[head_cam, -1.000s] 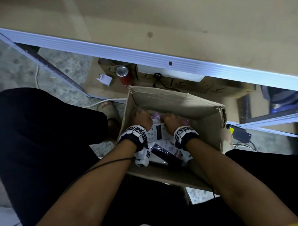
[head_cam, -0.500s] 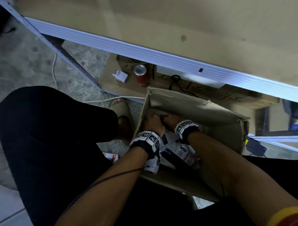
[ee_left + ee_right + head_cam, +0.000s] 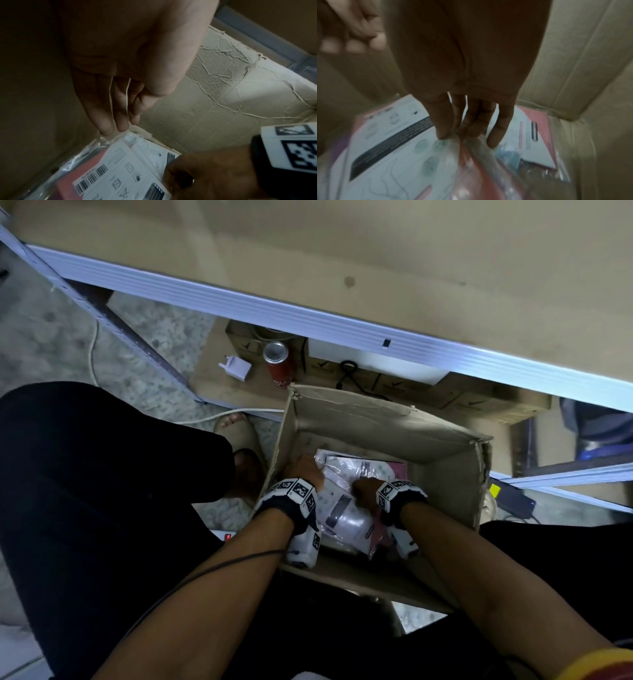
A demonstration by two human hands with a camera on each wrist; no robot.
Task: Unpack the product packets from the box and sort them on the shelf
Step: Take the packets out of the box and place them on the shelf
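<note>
Since half a second ago your hands have drawn apart inside the box (image 3: 442, 453): they were bunched together at its far left corner, and now the packets (image 3: 346, 501) show between them.

Your left hand (image 3: 303, 472) sits at the left wall of the box. On the left wrist view its fingers (image 3: 109, 108) hang straight and close together, tips just above the clear plastic edge of the packets (image 3: 120, 169), which lie tight against the cardboard wall; whether the tips actually touch the plastic you cannot tell from these views.

Your right hand (image 3: 364, 491) is near the middle of the box, over the pile. On the right wrist view its fingers (image 3: 471, 121) point down and press together, pinching a ridge of clear wrapping on a packet (image 3: 479, 169) with a red insert. Beside it lies a flat packet with a white printed card (image 3: 388, 136) and pink edges.

All the packets are in the bottom of the box, stacked loosely, white label cards with barcodes facing up. The box stands open on the floor between your knees, right in front of the shelf (image 3: 308, 316), whose pale metal edge runs across the head view.

On the low board under the shelf stand a red can (image 3: 279, 364) and, just beside it, a white plug adapter (image 3: 236, 368).
</note>
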